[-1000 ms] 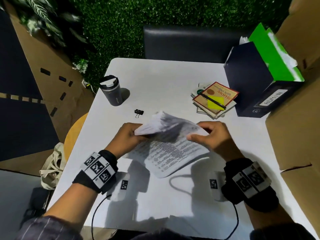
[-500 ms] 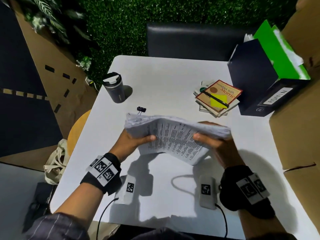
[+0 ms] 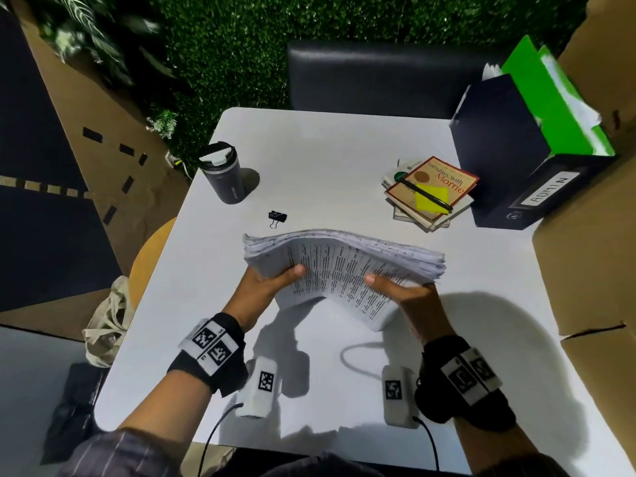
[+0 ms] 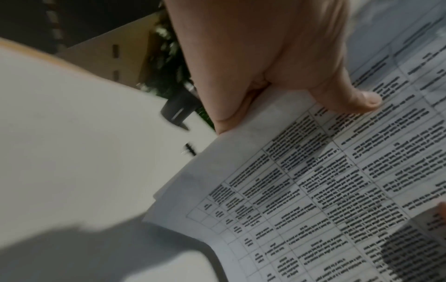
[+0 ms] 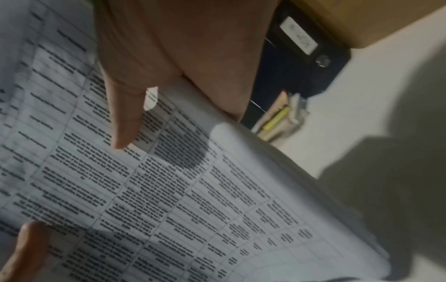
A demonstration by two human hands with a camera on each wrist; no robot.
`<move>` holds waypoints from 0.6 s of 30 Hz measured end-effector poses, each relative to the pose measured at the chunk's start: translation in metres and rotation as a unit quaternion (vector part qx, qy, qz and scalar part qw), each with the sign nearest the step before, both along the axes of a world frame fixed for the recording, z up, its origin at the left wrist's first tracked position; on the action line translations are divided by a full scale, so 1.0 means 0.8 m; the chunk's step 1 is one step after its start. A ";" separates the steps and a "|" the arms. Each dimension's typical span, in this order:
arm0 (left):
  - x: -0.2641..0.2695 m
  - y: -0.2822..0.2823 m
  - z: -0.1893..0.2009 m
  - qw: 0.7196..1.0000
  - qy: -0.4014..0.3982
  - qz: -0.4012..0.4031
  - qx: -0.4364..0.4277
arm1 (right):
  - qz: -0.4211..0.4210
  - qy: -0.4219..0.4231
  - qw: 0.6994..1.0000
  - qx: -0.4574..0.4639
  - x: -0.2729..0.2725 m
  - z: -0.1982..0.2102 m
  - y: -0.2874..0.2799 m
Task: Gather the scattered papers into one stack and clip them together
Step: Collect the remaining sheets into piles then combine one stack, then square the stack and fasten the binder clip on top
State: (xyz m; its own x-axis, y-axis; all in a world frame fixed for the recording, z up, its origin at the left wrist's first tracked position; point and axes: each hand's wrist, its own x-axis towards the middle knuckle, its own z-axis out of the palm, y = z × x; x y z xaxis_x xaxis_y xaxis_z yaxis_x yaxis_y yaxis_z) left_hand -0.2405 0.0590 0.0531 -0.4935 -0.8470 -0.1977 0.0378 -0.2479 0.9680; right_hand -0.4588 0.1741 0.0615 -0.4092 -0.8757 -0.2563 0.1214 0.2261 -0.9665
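fingers of the left hand (image 3: 266, 282) went under the near left part of the stack of papers (image 3: 344, 259), out of sight from the head view, while its thumb (image 4: 347, 101) lay flat on the printed top sheet, pinching the pile between them. further left, a dark travel cup (image 3: 223, 173) stood upright near the table's (image 3: 327, 149) left edge, and a black binder clip (image 3: 277, 217) lay on the tabletop between the cup and the papers, apart from both and just beyond the stack's far left corner. the stack was held up above the white table, sheets roughly together but with ragged far edges, the middle bowed upward and the near edge drooping toward the person; its shadow fell on the surface below. the top page carried a printed table of small text, too blurred to read. the right hand (image 3: 401, 292) gripped the near right part the same way, thumb (image 5: 128, 122) pressed on the top sheet and the other fingers hidden beneath. beyond it, near the table's far right, a small pile of books (image 3: 430, 191) carried a yellow sticky note (image 3: 432, 197) and a black pen (image 3: 425, 194). right of the books stood a dark binder (image 3: 537, 197) labelled "admin", with a green folder (image 3: 550, 98) sticking out behind it.
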 end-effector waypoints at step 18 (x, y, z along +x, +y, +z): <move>0.030 -0.045 -0.072 0.984 -0.124 0.128 0.021 | 0.234 0.070 0.929 0.277 0.026 -0.107 -0.044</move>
State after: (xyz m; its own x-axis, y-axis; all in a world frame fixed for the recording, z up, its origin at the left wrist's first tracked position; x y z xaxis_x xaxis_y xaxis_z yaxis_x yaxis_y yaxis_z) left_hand -0.2163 0.0232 -0.0043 -0.1967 -0.9260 -0.3222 -0.1309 -0.3008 0.9446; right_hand -0.4380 0.1388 -0.0237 -0.0805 -0.7152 -0.6942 -0.2334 0.6907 -0.6845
